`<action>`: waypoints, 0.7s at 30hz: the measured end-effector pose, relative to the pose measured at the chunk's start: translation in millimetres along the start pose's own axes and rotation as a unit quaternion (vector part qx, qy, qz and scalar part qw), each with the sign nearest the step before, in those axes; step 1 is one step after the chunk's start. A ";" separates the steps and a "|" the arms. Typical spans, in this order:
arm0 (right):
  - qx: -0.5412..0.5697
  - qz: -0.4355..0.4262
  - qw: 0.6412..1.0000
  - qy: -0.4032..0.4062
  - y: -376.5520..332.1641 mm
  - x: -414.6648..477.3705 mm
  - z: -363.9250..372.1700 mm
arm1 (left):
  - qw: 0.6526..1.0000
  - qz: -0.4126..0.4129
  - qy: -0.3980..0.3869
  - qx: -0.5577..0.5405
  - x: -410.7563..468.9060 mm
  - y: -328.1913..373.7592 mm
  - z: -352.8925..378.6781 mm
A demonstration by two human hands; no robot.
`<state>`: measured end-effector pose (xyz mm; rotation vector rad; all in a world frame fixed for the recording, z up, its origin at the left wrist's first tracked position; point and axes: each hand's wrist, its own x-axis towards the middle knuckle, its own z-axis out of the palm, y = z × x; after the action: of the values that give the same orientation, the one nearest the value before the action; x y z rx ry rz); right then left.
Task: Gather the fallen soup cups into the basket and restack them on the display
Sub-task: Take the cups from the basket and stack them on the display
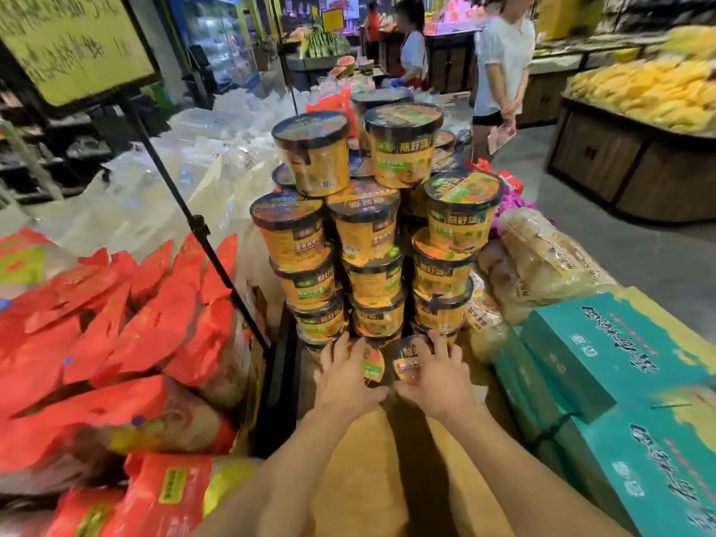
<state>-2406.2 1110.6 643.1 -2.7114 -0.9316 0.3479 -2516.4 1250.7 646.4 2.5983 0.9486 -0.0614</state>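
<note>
A tall stack of yellow soup cups with black lids rises on the display in front of me, several tiers high. At its foot my left hand grips one soup cup and my right hand grips a second soup cup. Both cups sit side by side, low against the bottom row of the stack. No basket is in view.
Red snack bags pile up on the left, behind a black sign pole. Teal boxes and bagged bread lie on the right. Two people stand in the aisle beyond, near a fruit stand.
</note>
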 end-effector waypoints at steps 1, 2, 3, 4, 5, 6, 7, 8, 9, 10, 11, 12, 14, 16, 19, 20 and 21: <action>-0.002 -0.003 1.000 0.001 -0.1 1.7 2.0 | 1.000 0.003 -0.003 -0.003 1.9 -0.6 2.8; -0.005 -0.006 1.000 0.000 -0.6 3.5 3.8 | 1.000 0.007 -0.004 -0.004 3.6 -1.3 5.5; -0.009 -0.009 1.000 -0.002 -1.3 5.0 5.2 | 1.000 0.009 -0.002 -0.003 5.5 -1.5 8.0; -0.014 -0.010 1.000 -0.003 -1.9 6.3 6.5 | 1.000 0.010 -0.001 0.001 7.1 -1.9 10.1; -0.017 -0.008 1.000 -0.002 -2.3 7.0 7.6 | 1.000 0.009 0.000 0.005 8.4 -2.0 11.7; -0.019 -0.006 1.000 0.000 -2.4 7.3 8.6 | 1.000 0.008 -0.001 0.012 9.4 -2.2 13.0; -0.020 -0.006 1.000 0.003 -2.2 7.1 9.8 | 1.000 0.007 -0.002 0.018 10.0 -2.6 14.0; -0.022 -0.006 1.000 0.006 -2.2 6.7 10.8 | 1.000 0.007 -0.005 0.024 9.9 -2.8 14.0; -0.024 -0.008 1.000 0.007 -2.3 6.0 11.4 | 1.000 0.006 -0.010 0.028 10.0 -2.7 13.4; -0.026 -0.010 1.000 0.007 -2.6 5.7 11.4 | 0.999 0.005 -0.017 0.034 9.8 -2.1 12.3; -0.028 -0.011 1.000 0.007 -2.7 5.8 11.4 | 0.999 0.005 -0.023 0.041 9.2 -1.5 10.5; -0.028 -0.013 1.000 0.005 -2.9 6.0 10.9 | 0.998 0.005 -0.029 0.049 8.7 -1.1 8.7; -0.028 -0.015 1.000 -0.001 -2.9 5.1 8.7 | 0.997 0.003 -0.040 0.064 5.8 -0.6 4.6; -0.027 -0.015 1.000 -0.003 -2.1 1.3 6.1 | 0.997 0.000 -0.038 0.063 -0.6 -1.1 0.3; -0.019 -0.020 1.000 0.016 2.7 -11.6 -0.3 | 0.998 0.002 0.002 0.055 -19.0 -0.2 -8.8; -0.018 -0.020 0.999 0.023 3.8 -14.8 -2.5 | 0.998 0.006 0.018 0.056 -23.5 -1.3 -10.8; -0.018 -0.021 0.999 0.031 5.2 -18.2 -4.8 | 0.998 0.010 0.037 0.057 -28.6 -1.4 -12.9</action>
<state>-2415.7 1094.5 648.5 -2.7144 -0.9850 0.2400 -2540.5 1238.8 662.6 2.7322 0.9701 -0.0146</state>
